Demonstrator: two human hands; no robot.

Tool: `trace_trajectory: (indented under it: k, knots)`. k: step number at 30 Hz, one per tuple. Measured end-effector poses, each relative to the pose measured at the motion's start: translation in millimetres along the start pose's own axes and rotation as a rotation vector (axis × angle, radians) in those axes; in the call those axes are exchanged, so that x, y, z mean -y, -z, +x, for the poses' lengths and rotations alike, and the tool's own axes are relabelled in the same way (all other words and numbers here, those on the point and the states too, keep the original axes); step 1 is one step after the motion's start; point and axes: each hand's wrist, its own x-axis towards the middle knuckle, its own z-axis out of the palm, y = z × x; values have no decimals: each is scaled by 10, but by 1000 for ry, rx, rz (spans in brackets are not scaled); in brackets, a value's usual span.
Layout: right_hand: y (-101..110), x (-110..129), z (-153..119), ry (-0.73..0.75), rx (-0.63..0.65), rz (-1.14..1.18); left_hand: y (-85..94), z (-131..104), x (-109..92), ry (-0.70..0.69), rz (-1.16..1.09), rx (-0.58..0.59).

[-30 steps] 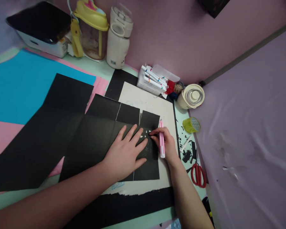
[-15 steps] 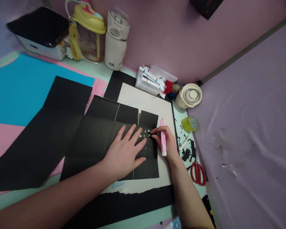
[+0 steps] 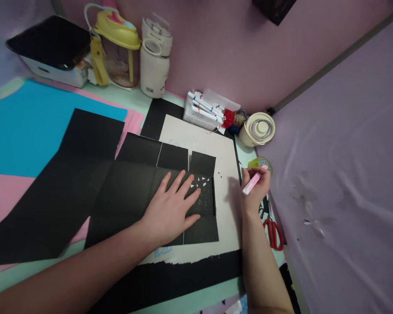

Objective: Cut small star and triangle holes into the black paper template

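Observation:
My left hand lies flat with fingers spread on a black folded sheet. Small triangular holes show pale near its fingertips, with faint light marks below them. My right hand is off the sheet to the right, closed around a pink cutter, whose tip points away from me. Under the black sheet lies a whitish board with a few tiny dark bits on it.
Red-handled scissors and black scraps lie right of the board, near a yellow-green tape roll. Behind are a marker box, a cream round container, a white bottle, a yellow-lidded jug and blue paper.
My right hand has moved right with the pink cutter, away from the holes in the black sheet, and the cutter is now more tilted. My left hand has stayed in place.

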Motion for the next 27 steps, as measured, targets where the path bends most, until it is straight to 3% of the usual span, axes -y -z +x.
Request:
trace_trajectory:
  k: [3,5,10,13,21,27]
  knots:
    - [54,-18,33,-40,10,-47,-3,0,2,-2,11,-8]
    - [38,10,-7,-38,95,20,-1,-4,2,-3,22,-14]
    - [-60,145,-223,-59,585,239,21,-10,3,-16,54,-14]
    - [-94,198,-289,29,764,220,35,-7,1,-23,82,-12]
    - [-182,209,-258,203,785,124,23,-18,7,-60,133,-47]
    - [-277,280,-331,125,684,194,36,-31,4,-77,166,-52]
